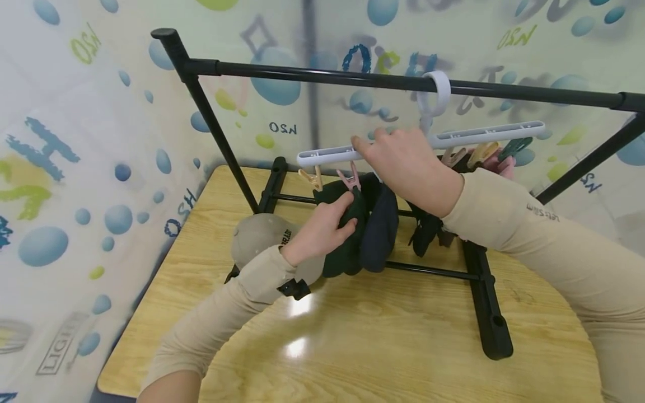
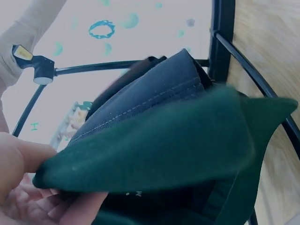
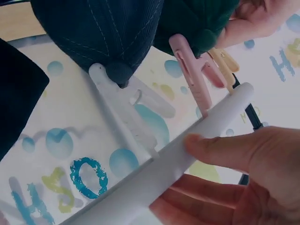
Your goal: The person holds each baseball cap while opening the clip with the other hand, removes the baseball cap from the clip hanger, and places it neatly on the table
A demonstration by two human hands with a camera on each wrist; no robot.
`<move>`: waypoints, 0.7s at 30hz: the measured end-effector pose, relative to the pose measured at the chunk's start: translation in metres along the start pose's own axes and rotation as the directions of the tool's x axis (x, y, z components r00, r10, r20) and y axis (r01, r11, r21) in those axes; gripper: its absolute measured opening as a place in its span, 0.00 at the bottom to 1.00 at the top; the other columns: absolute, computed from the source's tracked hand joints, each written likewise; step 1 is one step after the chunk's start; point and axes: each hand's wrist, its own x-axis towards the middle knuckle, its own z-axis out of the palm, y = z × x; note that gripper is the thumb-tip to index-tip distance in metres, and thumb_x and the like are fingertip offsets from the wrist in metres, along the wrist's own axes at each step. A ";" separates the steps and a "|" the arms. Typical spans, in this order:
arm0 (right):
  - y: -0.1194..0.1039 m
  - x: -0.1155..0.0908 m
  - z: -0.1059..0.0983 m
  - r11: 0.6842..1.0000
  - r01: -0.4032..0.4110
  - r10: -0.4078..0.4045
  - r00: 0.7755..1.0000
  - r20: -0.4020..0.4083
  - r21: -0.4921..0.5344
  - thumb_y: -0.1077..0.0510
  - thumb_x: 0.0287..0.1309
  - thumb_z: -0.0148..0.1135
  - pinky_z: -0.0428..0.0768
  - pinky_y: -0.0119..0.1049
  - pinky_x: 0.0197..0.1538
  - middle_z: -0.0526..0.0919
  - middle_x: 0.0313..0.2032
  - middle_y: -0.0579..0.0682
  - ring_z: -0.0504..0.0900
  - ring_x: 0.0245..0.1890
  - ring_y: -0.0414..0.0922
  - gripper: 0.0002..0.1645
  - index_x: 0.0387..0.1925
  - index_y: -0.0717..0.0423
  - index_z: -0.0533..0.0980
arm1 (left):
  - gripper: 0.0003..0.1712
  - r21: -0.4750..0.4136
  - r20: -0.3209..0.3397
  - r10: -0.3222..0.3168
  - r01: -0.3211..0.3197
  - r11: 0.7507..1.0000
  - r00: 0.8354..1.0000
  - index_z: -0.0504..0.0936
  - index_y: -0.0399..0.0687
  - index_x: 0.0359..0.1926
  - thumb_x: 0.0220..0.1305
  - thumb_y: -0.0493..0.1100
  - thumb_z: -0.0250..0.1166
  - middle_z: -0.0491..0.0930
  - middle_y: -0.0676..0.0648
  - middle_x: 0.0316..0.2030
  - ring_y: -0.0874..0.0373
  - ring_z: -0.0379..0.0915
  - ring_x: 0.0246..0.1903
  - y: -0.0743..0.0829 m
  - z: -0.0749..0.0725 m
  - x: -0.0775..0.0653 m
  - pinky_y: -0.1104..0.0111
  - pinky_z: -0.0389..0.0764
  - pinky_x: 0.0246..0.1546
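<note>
A white clip hanger (image 1: 489, 134) hangs by its hook from the black rail. My right hand (image 1: 403, 165) grips the bar left of the hook, thumb on one side and fingers on the other in the right wrist view. My left hand (image 1: 322, 226) holds a dark green cap (image 1: 346, 252) by its edge, between thumb and fingers. A pink clip (image 3: 190, 70) on the bar meets the green cap near its top button. Beside it, a navy cap (image 1: 379, 235) hangs from a white clip (image 3: 122, 110). A yellow clip (image 1: 312, 178) dangles near the bar's left end.
A beige cap (image 1: 259, 238) is behind my left forearm, at the rack's left side. Dark items (image 1: 427, 232) hang further right, under beige, yellow and green clips (image 1: 515, 146). The black rack (image 1: 322, 75) stands on a wooden table (image 1: 383, 336) against a patterned wall.
</note>
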 end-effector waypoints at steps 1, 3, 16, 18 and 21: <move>-0.001 0.000 0.001 1.000 -0.009 0.009 1.000 -0.015 0.003 0.67 0.59 0.63 0.77 0.46 0.22 0.81 0.40 0.65 0.74 0.18 0.54 0.29 0.63 0.59 0.71 | 0.08 -0.002 -0.008 0.002 -0.002 1.000 1.000 0.68 0.36 0.43 0.65 0.31 0.57 0.66 0.49 0.19 0.60 0.63 0.12 0.001 0.001 0.000 0.71 0.63 0.17; -0.002 -0.002 0.003 1.000 -0.019 0.019 0.998 -0.068 0.005 0.67 0.61 0.62 0.77 0.47 0.22 0.80 0.40 0.66 0.77 0.22 0.55 0.28 0.63 0.59 0.72 | 0.08 0.000 -0.021 -0.001 0.001 1.000 1.000 0.68 0.36 0.43 0.64 0.31 0.57 0.65 0.49 0.18 0.60 0.63 0.11 0.004 0.001 0.000 0.71 0.63 0.16; -0.011 -0.006 0.013 0.998 -0.055 0.064 0.941 -0.334 0.035 0.65 0.63 0.57 0.65 0.41 0.13 0.73 0.16 0.59 0.68 0.09 0.51 0.05 0.37 0.66 0.74 | 0.10 0.065 -0.035 -0.003 0.005 0.998 0.999 0.67 0.35 0.43 0.63 0.29 0.58 0.65 0.49 0.18 0.57 0.63 0.12 0.008 -0.002 -0.001 0.71 0.61 0.17; -0.012 -0.004 0.013 0.996 -0.034 0.058 0.944 -0.326 0.080 0.61 0.64 0.58 0.66 0.41 0.13 0.73 0.16 0.58 0.68 0.10 0.51 0.10 0.39 0.66 0.77 | 0.10 0.084 -0.022 -0.011 0.013 0.996 1.000 0.67 0.35 0.43 0.64 0.29 0.58 0.64 0.49 0.18 0.57 0.63 0.12 0.010 -0.002 -0.001 0.70 0.61 0.17; -0.016 -0.002 0.011 0.992 -0.006 0.048 0.943 -0.329 0.129 0.56 0.64 0.58 0.64 0.40 0.13 0.69 0.12 0.54 0.67 0.09 0.50 0.14 0.32 0.65 0.78 | 0.10 0.106 -0.006 -0.023 0.024 0.994 1.000 0.66 0.34 0.44 0.65 0.30 0.58 0.65 0.49 0.17 0.57 0.62 0.12 0.014 -0.002 -0.002 0.70 0.60 0.16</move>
